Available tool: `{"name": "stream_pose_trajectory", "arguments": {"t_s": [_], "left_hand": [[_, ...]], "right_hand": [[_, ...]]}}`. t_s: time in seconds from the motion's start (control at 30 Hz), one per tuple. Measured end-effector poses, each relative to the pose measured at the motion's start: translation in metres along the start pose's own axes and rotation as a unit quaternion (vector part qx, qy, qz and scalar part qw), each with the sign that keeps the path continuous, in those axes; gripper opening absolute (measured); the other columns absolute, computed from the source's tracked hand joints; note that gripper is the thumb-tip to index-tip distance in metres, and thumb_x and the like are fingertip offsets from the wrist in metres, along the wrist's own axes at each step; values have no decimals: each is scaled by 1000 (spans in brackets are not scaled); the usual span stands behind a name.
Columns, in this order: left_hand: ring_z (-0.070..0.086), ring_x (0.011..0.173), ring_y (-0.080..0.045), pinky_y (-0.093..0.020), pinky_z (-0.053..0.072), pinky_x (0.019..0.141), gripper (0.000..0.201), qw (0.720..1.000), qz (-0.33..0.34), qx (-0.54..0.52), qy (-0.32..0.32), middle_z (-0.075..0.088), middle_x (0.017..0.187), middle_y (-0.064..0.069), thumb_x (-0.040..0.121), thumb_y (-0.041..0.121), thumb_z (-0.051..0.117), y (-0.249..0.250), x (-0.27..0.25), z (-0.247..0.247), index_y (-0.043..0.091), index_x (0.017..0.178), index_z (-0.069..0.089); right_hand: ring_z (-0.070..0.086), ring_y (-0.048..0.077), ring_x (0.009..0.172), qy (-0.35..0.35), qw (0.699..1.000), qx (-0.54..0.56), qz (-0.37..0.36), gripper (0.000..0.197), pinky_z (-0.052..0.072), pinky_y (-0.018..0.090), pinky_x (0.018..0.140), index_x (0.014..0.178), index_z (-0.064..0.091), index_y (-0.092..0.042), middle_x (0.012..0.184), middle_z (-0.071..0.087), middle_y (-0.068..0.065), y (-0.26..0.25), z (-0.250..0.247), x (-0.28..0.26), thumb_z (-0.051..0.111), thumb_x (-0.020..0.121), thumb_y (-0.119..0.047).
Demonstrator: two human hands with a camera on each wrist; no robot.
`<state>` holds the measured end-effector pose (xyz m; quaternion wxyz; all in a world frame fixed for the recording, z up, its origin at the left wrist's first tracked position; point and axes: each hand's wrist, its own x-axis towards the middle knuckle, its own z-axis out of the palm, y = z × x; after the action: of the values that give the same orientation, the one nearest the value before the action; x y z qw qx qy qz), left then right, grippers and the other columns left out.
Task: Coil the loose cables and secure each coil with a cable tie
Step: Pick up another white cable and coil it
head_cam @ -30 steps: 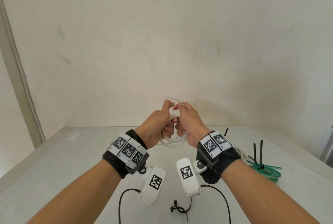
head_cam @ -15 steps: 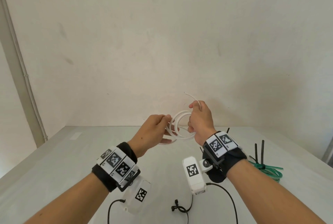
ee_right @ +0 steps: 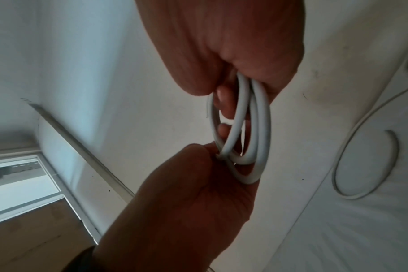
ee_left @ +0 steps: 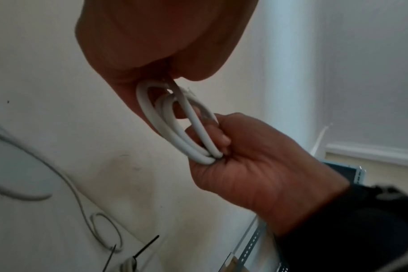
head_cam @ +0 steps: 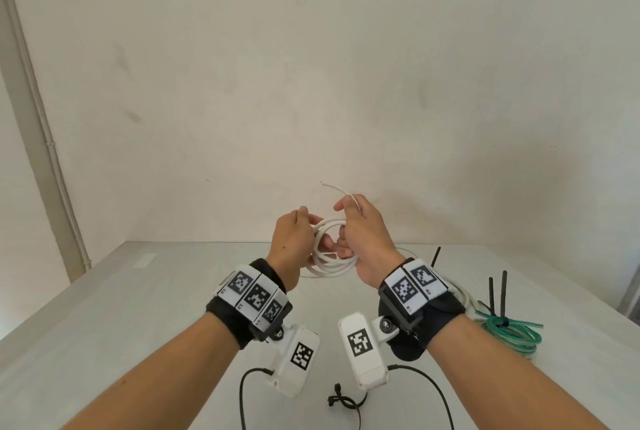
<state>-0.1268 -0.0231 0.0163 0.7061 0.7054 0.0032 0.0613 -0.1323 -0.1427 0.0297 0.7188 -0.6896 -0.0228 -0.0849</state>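
A white cable coil (head_cam: pixel 334 265) of several loops hangs in the air above the table, held between both hands. My left hand (head_cam: pixel 304 234) pinches its left side, shown in the right wrist view as the left hand (ee_right: pixel 212 152) clamping the loops of the coil (ee_right: pixel 260 128). My right hand (head_cam: pixel 346 225) grips the right side, its fingers curled round the coil (ee_left: pixel 175 128) in the left wrist view. A thin white strand (head_cam: pixel 334 188) sticks up and to the left from the right hand's thumb and forefinger.
On the grey table (head_cam: pixel 138 308), a green cable coil (head_cam: pixel 512 329) bound with black ties (head_cam: pixel 498 294) lies at the right. A white cable (head_cam: pixel 462 294) lies behind my right wrist. A small black tie (head_cam: pixel 341 402) lies near the front edge. A thin loose wire (ee_left: pixel 82 206) curls on the table.
The hands parted half a second ago, the right one rising with the thin strand. They have now come closer together again around the coil, held slightly higher.
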Motion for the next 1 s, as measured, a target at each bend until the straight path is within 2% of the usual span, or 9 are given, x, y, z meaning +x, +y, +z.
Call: {"name": "stream_pose_trajectory", "arguments": {"t_s": [0.1, 0.2, 0.37, 0.53, 0.67, 0.77, 0.83, 0.93, 1.0], "left_hand": [[55, 45, -18, -27, 47, 54, 40, 997, -57, -46, -35, 55, 55, -3, 113, 29, 27, 1, -1, 2, 6, 108, 60], [42, 42, -16, -26, 39, 48, 38, 994, -76, -52, -62, 46, 52, 1, 113, 29, 31, 5, -1, 2, 7, 102, 60], [27, 42, -11, -21, 23, 40, 30, 995, -55, 5, -87, 35, 54, 3, 113, 31, 31, 10, -3, -2, 12, 96, 49], [41, 48, -14, -24, 34, 42, 41, 984, 35, 159, -73, 49, 66, -2, 111, 38, 34, 6, -1, -2, 11, 83, 46], [37, 48, -15, -25, 38, 45, 47, 979, 52, 186, -58, 40, 59, 1, 107, 47, 45, 7, 0, -10, 15, 73, 41], [33, 48, -17, -24, 34, 45, 43, 986, 21, 163, -33, 35, 60, -3, 107, 43, 46, -1, 7, -17, 15, 75, 41], [34, 47, -17, -23, 33, 43, 41, 985, 11, 169, -11, 37, 62, -4, 108, 40, 43, -9, 9, -17, 14, 77, 41], [36, 48, -16, -22, 34, 42, 40, 984, -3, 178, -24, 41, 64, -4, 109, 39, 38, -11, 5, -10, 12, 80, 42], [36, 51, -17, -25, 34, 47, 34, 986, -32, 154, -55, 42, 67, -4, 106, 36, 37, -4, 1, -7, 12, 84, 45]], "right_hand": [[29, 12, 43, -1, 1000, 5, 8, 23, 25, 23, 38, 101, 54, -14, 60, 33, 1, 3, -3, 3, 36, 110, -25], [24, 13, 43, -39, 995, 65, 59, 23, 23, 24, 38, 105, 55, -15, 53, 33, -2, 0, -7, 3, 36, 111, -27], [31, 15, 44, -94, 983, 111, 110, 22, 36, 24, 43, 110, 55, -19, 54, 43, 2, -2, -10, -1, 35, 111, -29], [66, 27, 56, -90, 990, 22, 102, 22, 60, 37, 60, 104, 49, -21, 72, 64, 12, -1, -7, -3, 34, 110, -35], [75, 34, 70, -77, 992, 50, 91, 24, 63, 42, 65, 103, 45, -17, 86, 69, 17, 2, -13, -2, 33, 112, -36], [71, 36, 72, -118, 984, 72, 117, 19, 63, 44, 73, 101, 43, -19, 85, 71, 21, 5, -15, -3, 35, 112, -33], [62, 30, 65, -141, 980, 59, 124, 16, 58, 44, 76, 100, 44, -20, 76, 64, 17, 8, -12, -4, 36, 110, -30], [36, 18, 51, -129, 981, 62, 130, 15, 54, 37, 66, 98, 48, -19, 61, 42, 4, 16, -3, -4, 37, 107, -25], [28, 15, 47, -89, 987, 50, 126, 17, 47, 32, 55, 101, 51, -17, 56, 35, -1, 23, 1, -3, 37, 107, -24]]}}
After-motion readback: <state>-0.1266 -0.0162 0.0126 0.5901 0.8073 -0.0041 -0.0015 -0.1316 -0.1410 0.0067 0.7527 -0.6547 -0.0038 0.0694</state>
